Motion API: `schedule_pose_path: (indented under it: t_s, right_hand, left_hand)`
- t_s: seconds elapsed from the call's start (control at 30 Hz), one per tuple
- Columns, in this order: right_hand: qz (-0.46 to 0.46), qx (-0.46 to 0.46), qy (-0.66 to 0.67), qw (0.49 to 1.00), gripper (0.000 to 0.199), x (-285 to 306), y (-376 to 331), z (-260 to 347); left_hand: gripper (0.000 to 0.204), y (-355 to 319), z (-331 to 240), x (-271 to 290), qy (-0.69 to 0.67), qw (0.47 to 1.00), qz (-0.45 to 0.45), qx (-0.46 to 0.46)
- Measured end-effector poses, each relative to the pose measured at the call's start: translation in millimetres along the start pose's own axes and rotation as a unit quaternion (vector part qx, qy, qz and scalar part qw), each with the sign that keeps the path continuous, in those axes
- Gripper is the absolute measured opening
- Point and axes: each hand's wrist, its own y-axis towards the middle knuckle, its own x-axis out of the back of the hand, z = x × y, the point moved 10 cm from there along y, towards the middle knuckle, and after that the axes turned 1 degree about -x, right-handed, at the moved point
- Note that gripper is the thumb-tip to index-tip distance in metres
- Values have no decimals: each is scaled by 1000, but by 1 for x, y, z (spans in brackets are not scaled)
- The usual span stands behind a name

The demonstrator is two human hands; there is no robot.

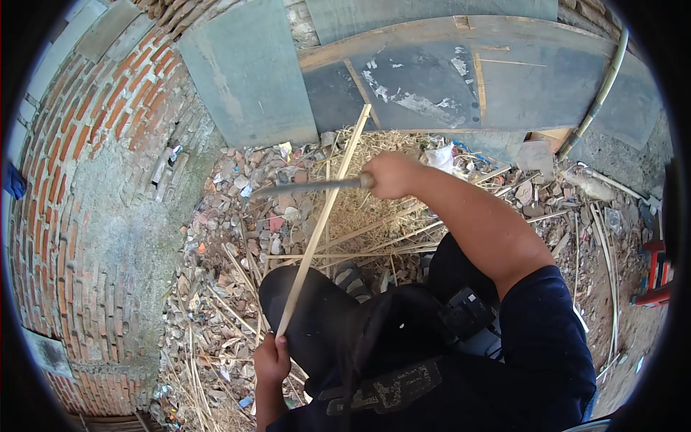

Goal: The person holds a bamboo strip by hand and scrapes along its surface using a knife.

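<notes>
A long pale bamboo strip (pixel 321 225) slants up and away across my raised knee. Its near end is pinched in my left hand (pixel 272 359), fingers closed round it. My right hand (pixel 393 175) grips the wooden handle of a long-bladed knife (pixel 309 186). The dark blade points left and crosses the strip at its upper part; whether it touches the strip I cannot tell. Below the blade, a heap of pale shavings (pixel 374 209) lies on the ground.
A brick wall (pixel 93 216) rises on the left. Grey panels (pixel 248 79) and a dark board (pixel 425 79) stand at the back, with a pole (pixel 597 93) leaning at the right. Rubble and loose strips (pixel 606 266) cover the ground. Something red (pixel 653 273) stands far right.
</notes>
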Motion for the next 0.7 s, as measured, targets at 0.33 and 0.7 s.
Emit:
schedule_pose_path:
  t_s: [0.33,0.7]
  right_hand:
    - [3,-16,77,997,22,4,14,-16]
    - [13,139,-118,983,18,-13,-13,70]
  left_hand:
    - [45,4,2,-1,-41,999,-9,-3]
    - [48,3,6,-1,-26,1000,14,2]
